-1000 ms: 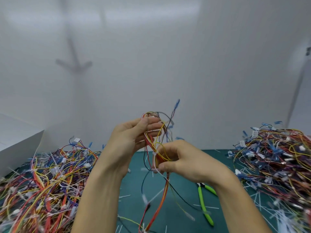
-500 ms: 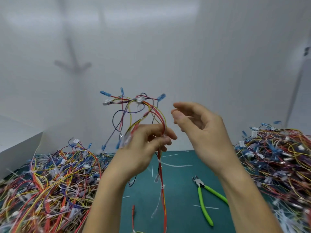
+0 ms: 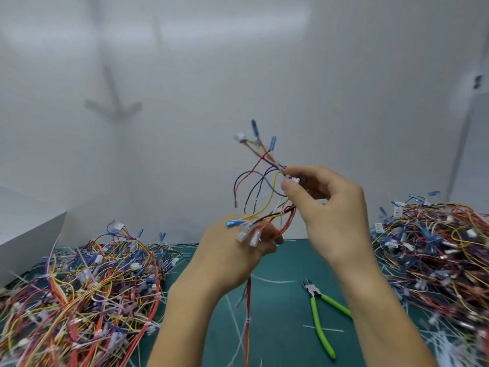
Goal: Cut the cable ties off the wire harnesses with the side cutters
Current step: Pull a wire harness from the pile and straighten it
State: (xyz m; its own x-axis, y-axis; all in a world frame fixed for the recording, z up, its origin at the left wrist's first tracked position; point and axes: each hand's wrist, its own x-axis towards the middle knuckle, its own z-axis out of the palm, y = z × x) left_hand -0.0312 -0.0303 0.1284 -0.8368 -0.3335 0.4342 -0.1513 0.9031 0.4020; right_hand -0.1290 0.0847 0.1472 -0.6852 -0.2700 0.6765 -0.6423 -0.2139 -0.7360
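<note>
both hands (image 3: 232, 250) (image 3: 328, 205) grip 1 harness (image 3: 267, 197), seemingly.

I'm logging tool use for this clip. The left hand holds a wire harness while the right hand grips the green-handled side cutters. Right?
Not quite. The left hand does hold the wire harness, but the right hand pinches that harness's upper wires, not the side cutters; those lie untouched on the green mat, as the head view shows.
</note>
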